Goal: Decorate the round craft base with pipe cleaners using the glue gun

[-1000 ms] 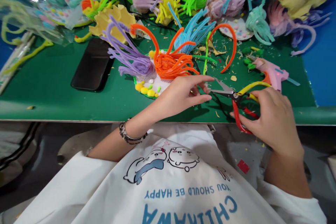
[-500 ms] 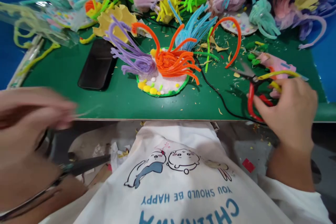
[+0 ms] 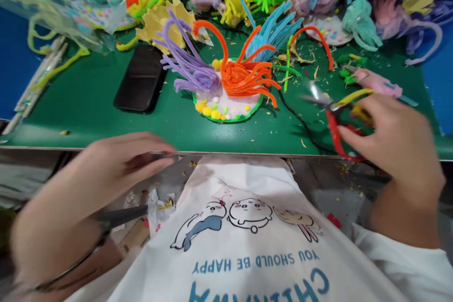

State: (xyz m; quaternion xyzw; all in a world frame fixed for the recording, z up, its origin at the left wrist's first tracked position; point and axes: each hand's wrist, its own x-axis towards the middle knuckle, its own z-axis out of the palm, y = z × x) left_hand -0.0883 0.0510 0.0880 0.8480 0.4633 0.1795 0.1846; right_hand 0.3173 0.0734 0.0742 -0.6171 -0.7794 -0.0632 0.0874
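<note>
My right hand (image 3: 392,132) grips scissors (image 3: 332,106) above the right of the green table. Their blades point left and look parted, smeared by motion. A red loop lies by my thumb; a curved yellow part shows along my fingers. My left hand (image 3: 141,153) is at the table's front edge, thumb and fingertips nearly together; anything thin between them is too blurred to make out. Between the hands stands a round white piece with a green rim (image 3: 233,106). It bears yellow pom-poms, an orange pipe-cleaner bundle (image 3: 244,78) and a purple pipe-cleaner bundle (image 3: 198,73).
A black phone (image 3: 139,80) lies left of the round piece. A pink glue gun (image 3: 378,82) lies at the right, and a black cord (image 3: 297,120) crosses the table (image 3: 88,125). Several coloured pipe-cleaner bundles crowd the back. Bits and shavings are scattered about.
My left hand has moved right, from the far left toward the middle of the table's front edge. My right hand keeps the scissors and has shifted slightly. The view has tilted a little.
</note>
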